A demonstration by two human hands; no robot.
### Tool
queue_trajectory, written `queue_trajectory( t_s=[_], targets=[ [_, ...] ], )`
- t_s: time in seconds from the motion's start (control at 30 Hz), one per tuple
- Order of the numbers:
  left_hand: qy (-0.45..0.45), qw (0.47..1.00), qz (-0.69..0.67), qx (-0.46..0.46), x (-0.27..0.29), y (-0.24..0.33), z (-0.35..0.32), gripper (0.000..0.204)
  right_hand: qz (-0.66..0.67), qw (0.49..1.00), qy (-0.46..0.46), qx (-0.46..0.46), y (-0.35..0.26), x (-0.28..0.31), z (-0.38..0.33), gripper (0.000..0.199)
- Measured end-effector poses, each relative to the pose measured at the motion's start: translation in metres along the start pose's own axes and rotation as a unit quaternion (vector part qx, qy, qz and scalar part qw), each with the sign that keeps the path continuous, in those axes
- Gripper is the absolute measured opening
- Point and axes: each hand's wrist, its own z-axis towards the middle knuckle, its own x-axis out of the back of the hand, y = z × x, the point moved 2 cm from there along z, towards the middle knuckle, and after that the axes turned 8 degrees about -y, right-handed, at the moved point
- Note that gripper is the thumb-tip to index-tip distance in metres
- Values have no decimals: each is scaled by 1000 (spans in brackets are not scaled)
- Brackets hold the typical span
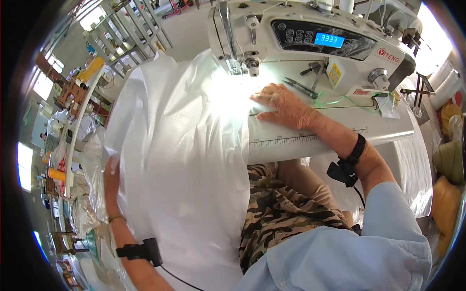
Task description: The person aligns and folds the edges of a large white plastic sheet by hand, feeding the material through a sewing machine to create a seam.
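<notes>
A large sheet of white woven plastic fabric (179, 145) drapes from the sewing machine (310, 34) down over the left side of my lap. My right hand (284, 105) rests on the machine bed with its fingers stretched out and apart. Its fingertips reach the fabric's right edge beside the needle area, where a bright lamp washes out detail. At the sheet's left edge is my left hand (111, 169), partly covered by the fabric. Its fingers are hidden, so its grip cannot be made out.
Dark thread snips (301, 88) lie on the machine bed behind my right hand, near a tangle of green thread (335, 102). A metal rack (124, 34) stands at the far left. Yellow bundles (445, 208) are piled at the right.
</notes>
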Motion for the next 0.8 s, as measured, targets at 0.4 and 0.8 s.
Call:
queue_trajectory(
  t_s=[0.4,0.8],
  targets=[
    [16,984,179,12,-53,207,-46,19,-89,995,43,13,-21,-10,13,12],
    [200,844,366,337,165,-65,-296,37,-82,975,135,-159,11,-1,-9,23]
  ],
)
